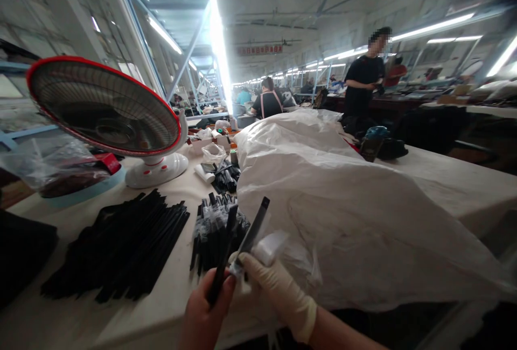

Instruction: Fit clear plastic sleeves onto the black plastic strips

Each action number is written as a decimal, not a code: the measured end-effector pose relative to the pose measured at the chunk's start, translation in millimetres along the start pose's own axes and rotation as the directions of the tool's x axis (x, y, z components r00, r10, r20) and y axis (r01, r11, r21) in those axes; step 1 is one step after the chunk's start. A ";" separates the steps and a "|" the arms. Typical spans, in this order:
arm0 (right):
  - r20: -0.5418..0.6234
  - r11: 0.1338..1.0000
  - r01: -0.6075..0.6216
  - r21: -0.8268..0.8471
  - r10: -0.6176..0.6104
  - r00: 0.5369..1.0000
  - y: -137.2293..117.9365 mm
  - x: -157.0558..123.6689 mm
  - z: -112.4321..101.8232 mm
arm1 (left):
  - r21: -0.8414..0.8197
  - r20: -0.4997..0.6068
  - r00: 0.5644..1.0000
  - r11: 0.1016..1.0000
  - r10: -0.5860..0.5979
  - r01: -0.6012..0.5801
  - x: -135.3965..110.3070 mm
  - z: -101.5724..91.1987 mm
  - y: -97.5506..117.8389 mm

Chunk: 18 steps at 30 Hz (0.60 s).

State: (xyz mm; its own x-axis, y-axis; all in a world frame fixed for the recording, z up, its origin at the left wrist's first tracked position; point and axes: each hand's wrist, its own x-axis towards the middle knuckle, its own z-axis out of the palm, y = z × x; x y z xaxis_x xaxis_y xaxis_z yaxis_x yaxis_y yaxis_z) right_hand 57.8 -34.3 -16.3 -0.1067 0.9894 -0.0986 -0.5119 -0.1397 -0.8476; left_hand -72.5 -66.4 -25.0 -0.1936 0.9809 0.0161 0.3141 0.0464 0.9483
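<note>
My bare left hand (213, 299) is closed round a black strip (226, 247) that points up and away from me. My right hand (278, 291), in a pale glove, pinches the lower end of a second black strip (255, 224) close beside it. A blurred white piece (271, 246) sits at the gloved fingers; its kind is unclear. Just beyond my hands lies a bundle of black strips (205, 237) with clear plastic on top. To the left, a larger pile of black strips (133, 242) is spread on the table (133, 320).
A white fan with a red rim (157, 169) stands at the left, near a light-blue basin (86, 188). A large white plastic sheet (355, 215) covers a bulky heap on the right. More black pieces (226, 176) lie farther back. A person in black (358, 89) stands beyond the table.
</note>
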 end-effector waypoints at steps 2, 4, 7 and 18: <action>-0.047 0.996 -0.010 0.085 0.014 0.999 -6.2 3.7 -5.0 | -0.033 0.046 0.998 0.999 -0.032 0.034 -3.1 -1.1 -3.2; -0.084 0.985 -0.057 0.163 0.071 0.994 -7.7 8.2 -6.1 | -0.059 0.070 0.997 0.998 -0.033 0.037 -5.9 -0.3 -6.1; -0.044 0.969 -0.153 0.196 0.165 0.985 2.5 12.1 -0.7 | -0.060 0.055 0.998 0.998 -0.014 0.018 -0.1 0.9 -6.0; 0.020 0.960 -0.160 0.230 0.160 0.987 -17.6 36.8 -35.3 | 0.135 -0.066 0.996 0.990 0.057 -0.048 130.4 -0.1 -4.0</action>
State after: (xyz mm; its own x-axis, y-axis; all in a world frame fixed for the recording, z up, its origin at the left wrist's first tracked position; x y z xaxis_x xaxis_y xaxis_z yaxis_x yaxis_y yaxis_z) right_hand 93.0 6.0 -23.4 -0.2041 0.9533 -0.2227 -0.6704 -0.3019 -0.6778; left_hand -99.2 61.3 -26.7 -0.2363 0.9674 0.0908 0.4452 0.0247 0.8951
